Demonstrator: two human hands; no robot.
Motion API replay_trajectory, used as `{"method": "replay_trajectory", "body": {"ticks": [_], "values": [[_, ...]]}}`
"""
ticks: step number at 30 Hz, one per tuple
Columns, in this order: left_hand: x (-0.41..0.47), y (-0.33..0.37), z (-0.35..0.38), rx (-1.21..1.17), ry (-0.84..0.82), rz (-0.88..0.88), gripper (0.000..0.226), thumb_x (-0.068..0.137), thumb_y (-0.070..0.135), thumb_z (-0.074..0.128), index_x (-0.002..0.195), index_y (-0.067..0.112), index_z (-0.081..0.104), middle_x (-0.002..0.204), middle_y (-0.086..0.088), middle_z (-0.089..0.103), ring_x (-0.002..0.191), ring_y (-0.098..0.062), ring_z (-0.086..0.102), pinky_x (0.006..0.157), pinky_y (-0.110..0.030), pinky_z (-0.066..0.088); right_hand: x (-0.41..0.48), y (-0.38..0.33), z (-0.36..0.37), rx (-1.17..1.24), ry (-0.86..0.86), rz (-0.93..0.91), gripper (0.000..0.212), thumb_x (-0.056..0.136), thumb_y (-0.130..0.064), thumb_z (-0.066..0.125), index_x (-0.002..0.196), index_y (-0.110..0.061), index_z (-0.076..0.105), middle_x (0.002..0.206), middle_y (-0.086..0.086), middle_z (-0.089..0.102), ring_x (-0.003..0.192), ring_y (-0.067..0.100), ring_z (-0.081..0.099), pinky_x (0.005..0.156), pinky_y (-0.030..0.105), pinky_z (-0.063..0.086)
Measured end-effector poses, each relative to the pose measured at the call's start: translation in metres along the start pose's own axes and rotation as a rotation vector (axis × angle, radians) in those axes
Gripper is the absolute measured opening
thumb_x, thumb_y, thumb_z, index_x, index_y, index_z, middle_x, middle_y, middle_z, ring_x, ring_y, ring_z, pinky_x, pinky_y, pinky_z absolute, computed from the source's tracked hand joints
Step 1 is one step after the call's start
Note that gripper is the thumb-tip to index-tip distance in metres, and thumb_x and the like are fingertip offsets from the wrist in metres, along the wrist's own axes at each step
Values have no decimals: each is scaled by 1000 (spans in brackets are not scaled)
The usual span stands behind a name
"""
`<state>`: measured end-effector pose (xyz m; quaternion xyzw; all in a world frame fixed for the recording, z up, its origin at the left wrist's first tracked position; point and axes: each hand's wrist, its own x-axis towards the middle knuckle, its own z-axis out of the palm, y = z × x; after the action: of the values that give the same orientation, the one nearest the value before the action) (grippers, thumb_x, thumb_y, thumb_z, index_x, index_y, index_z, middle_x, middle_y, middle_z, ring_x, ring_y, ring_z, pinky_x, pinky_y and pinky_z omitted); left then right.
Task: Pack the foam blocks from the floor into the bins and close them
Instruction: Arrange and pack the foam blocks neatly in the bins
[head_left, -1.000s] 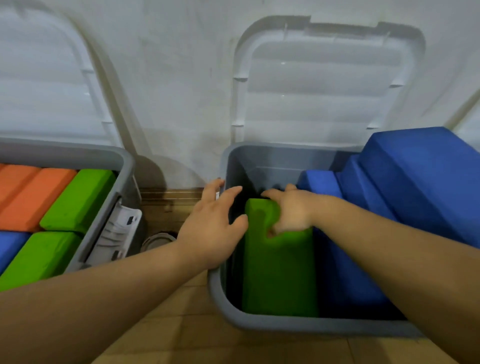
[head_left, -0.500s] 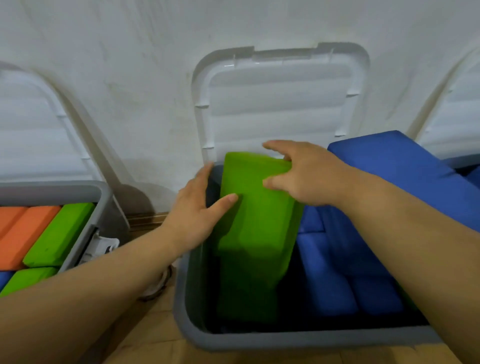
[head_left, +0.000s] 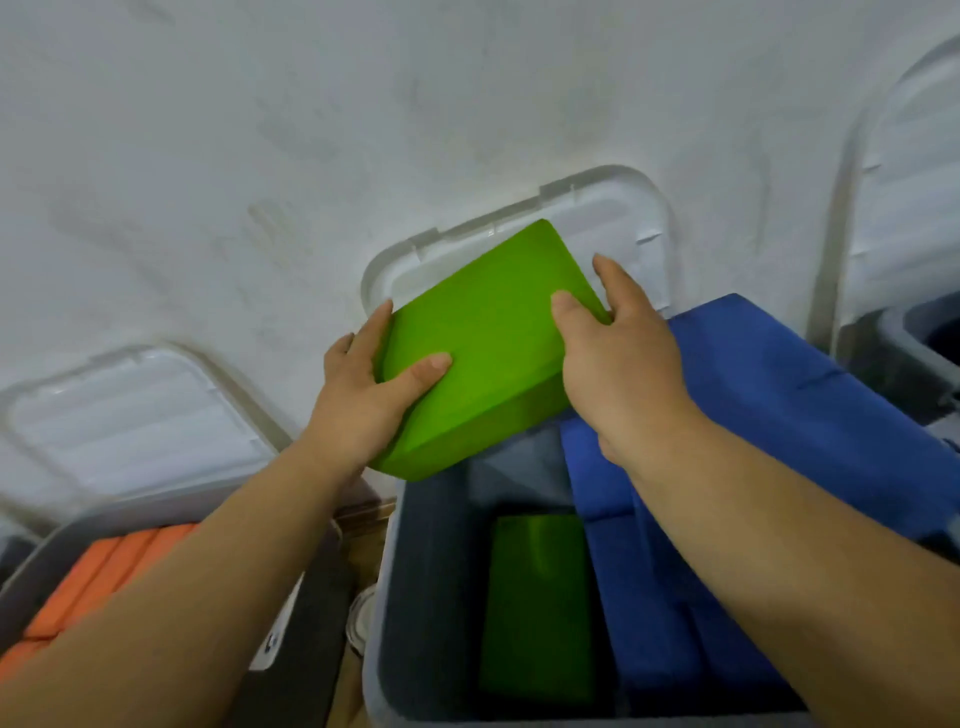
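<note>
Green block (head_left: 483, 348): held in the air above the bin (head_left: 382, 623), tilted, its far corner in front of the open lid (head_left: 618, 213); a second ago it was lying flat inside the bin, half a second ago it was stood on end and half out, now it is lifted clear of the rim
Left hand (head_left: 363, 400): clamped on the block's left edge, thumb laid across the top face and fingers wrapped behind
Right hand (head_left: 618, 364): clamped on the right edge, thumb on the top face and fingers curled round the far side
Lower green block (head_left: 537, 608): uncovered by the lift, lying flat on the bin floor just beside the blue blocks (head_left: 779, 415)
Blue blocks: stacked along the bin's right side, the top one raised well above the rim
Meaning for the task: a packed block is being taken back out, so this is judged a rearranging step, not a gain; the bin is not yet ready to close, and the raised blue block would probably stop the lid
Left bin (head_left: 62, 540): open, orange blocks (head_left: 104, 577) seen inside, partly hidden by the left forearm
Floor blocks: none can be seen from here
</note>
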<state>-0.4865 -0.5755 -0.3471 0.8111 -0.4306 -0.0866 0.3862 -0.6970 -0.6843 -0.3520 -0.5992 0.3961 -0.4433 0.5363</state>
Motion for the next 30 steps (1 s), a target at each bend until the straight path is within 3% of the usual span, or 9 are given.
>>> {"method": "replay_trajectory", "body": {"ticks": [3, 7, 11, 14, 17, 19, 22, 26, 30], "values": [[-16, -1, -20, -218, -46, -158, 121, 47, 70, 87, 153, 39, 38, 145, 12, 53, 127, -10, 57, 110, -41, 46, -3, 2, 12, 11, -70, 45, 57, 100, -47, 52, 154, -43, 33, 150, 1, 41, 102, 8, 40, 90, 23, 32], [-43, -20, -35, -342, -160, -291, 127, 43, 49, 98, 154, 38, 37, 141, 14, 57, 123, -11, 61, 107, -45, 49, -18, 19, 31, -19, -101, 174, 56, 98, -47, 54, 151, -37, 39, 146, 4, 46, 118, 18, 50, 93, 26, 34], [-64, -75, -40, -231, -38, -272, 125, 45, 62, 92, 154, 38, 37, 147, 9, 49, 128, -9, 55, 110, -36, 46, -35, 48, 72, -51, -115, 236, 57, 95, -47, 60, 147, -29, 43, 133, 2, 56, 110, 19, 56, 87, 31, 42], [-63, -123, -55, -48, 42, -233, 124, 39, 82, 85, 149, 48, 39, 150, 3, 43, 133, -13, 50, 115, -39, 40, -47, 76, 102, -121, -210, 222, 63, 96, -47, 60, 151, -26, 38, 138, 2, 56, 124, 24, 55, 103, 38, 44], [-50, -143, -71, 93, 116, -222, 109, 56, 67, 89, 150, 43, 40, 152, -8, 32, 135, -23, 46, 116, -32, 35, -64, 102, 115, -263, -406, 274, 75, 95, -52, 59, 158, -32, 23, 154, 2, 44, 136, 25, 46, 111, 38, 37], [-44, -146, -74, 90, 188, -240, 100, 66, 55, 89, 152, 38, 40, 153, -12, 25, 135, -28, 45, 116, -30, 33, -77, 109, 116, -406, -484, 332, 79, 95, -53, 60, 160, -31, 21, 158, 3, 39, 139, 26, 43, 107, 34, 36], [-40, -158, -69, 26, 206, -248, 96, 71, 52, 87, 153, 38, 38, 156, -12, 18, 134, -29, 45, 113, -27, 31, -89, 128, 121, -607, -548, 446, 79, 93, -48, 63, 158, -24, 25, 151, 8, 45, 125, 28, 55, 95, 29, 45], [-31, -177, -59, -55, 204, -230, 98, 71, 55, 85, 154, 38, 35, 157, -11, 17, 141, -28, 39, 116, -25, 27, -91, 169, 128, -814, -600, 617, 83, 97, -44, 61, 161, -15, 16, 143, 14, 52, 113, 26, 63, 94, 31, 52], [-36, -186, -56, -86, 195, -195, 102, 71, 60, 83, 156, 40, 29, 159, -10, 12, 142, -29, 36, 119, -30, 26, -82, 183, 135, -937, -617, 680, 89, 99, -45, 59, 160, -3, 8, 163, 14, 27, 140, 30, 43, 112, 32, 37]]}}
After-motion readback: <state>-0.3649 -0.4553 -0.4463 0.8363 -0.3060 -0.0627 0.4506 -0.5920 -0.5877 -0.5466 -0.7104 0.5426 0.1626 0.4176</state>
